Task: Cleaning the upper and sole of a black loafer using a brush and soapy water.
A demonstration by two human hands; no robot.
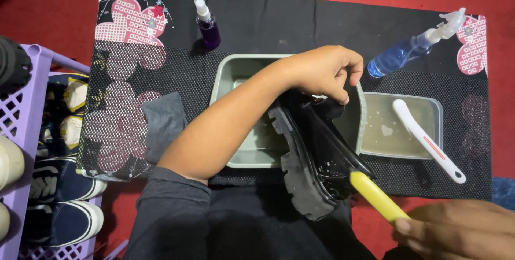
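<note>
My left hand (324, 72) reaches across and grips the heel end of a black glossy shoe (316, 147) with a thick lugged sole, holding it tilted over a grey basin (230, 72). The shoe's toe points toward me. My right hand (461, 233), at the bottom right, holds a yellow-handled brush (378, 195) whose head rests against the shoe's upper near the toe; the bristles are hidden against the black shoe.
A clear tub of cloudy water (375, 136) with a white brush (426, 139) across it sits right of the basin. A purple spray bottle (207, 24) and blue spray bottle (413, 48) stand behind. A grey cloth (163, 123) and purple shoe rack (29, 147) lie left.
</note>
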